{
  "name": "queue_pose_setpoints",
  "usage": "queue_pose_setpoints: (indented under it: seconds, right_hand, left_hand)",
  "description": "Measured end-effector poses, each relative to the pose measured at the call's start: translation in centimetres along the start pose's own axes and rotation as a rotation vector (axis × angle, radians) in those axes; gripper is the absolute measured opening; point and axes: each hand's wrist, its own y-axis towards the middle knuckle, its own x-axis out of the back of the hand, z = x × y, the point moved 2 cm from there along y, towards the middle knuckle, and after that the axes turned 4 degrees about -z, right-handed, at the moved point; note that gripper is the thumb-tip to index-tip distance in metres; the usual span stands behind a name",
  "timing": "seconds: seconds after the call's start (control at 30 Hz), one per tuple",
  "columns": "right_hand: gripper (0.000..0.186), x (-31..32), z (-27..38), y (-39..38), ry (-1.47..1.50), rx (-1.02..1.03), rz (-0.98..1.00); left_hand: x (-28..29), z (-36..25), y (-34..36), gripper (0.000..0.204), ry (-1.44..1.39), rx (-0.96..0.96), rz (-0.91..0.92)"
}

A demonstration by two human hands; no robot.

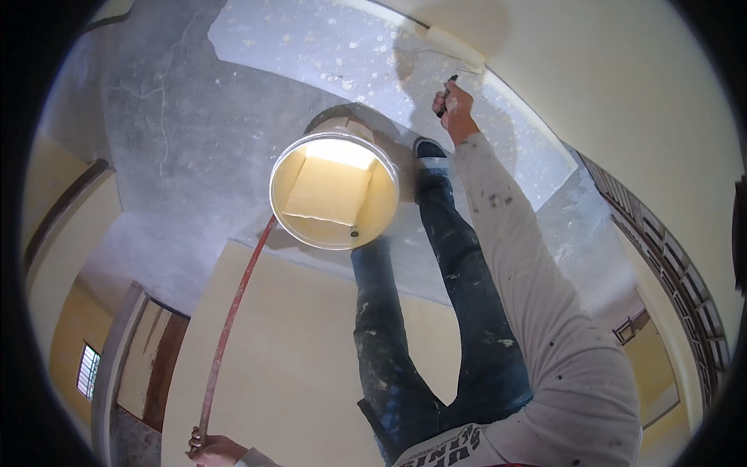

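At the lower left my left hand (pixel 216 450) is closed round a long red pole (pixel 236 315). The pole slants up to the bucket, where its far end is hidden. My right hand (pixel 457 103) grips the black handle of a paint roller (pixel 455 51). The cream roller head lies along the base of the wall (pixel 622 86). Between my arms stands a white bucket (pixel 278 216) with cream-yellow paint inside. A flat paint-coated board or grid (pixel 331 187) leans in it, and a small dark object (pixel 354 231) shows by its lower edge.
A paint-spattered pale sheet (pixel 327 54) covers the grey floor (pixel 226 124) along the wall. My legs in dark stained trousers (pixel 475 311) are beside the bucket. A barred railing or window (pixel 661 241) is at right. A brown doorway (pixel 163 366) and a barred window (pixel 89 370) are at left.
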Motion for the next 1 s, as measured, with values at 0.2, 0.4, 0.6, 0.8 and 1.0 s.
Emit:
queue_pose_setpoints:
  seconds: [0.2, 0.4, 0.6, 0.8, 1.0]
  right_hand:
    - [0.020, 3.7, 0.9, -15.2, -0.002, 0.177, 0.029]
    - [0.025, 3.1, 3.0, -14.1, 0.049, 0.181, 0.038]
    - [0.022, 2.4, 2.4, -17.5, -0.031, 0.192, 0.059]
    - [0.020, 1.6, 2.6, -6.8, 0.059, 0.036, 0.054]
    - [0.019, 1.4, 2.0, -13.6, -0.045, 0.155, 0.006]
  left_hand:
    - [-1.0, -2.1, -1.8, 0.030, 0.073, -0.069, -0.021]
    - [-3.8, -1.8, -0.9, 0.028, -0.012, -0.066, 0.074]
    - [-3.5, -2.9, -2.2, 0.022, 0.001, -0.045, 0.003]
    - [-4.4, -1.8, -1.6, 0.027, 0.135, -0.106, 0.015]
    - [1.2, 2.0, 2.8, 0.052, -0.096, -0.033, -0.031]
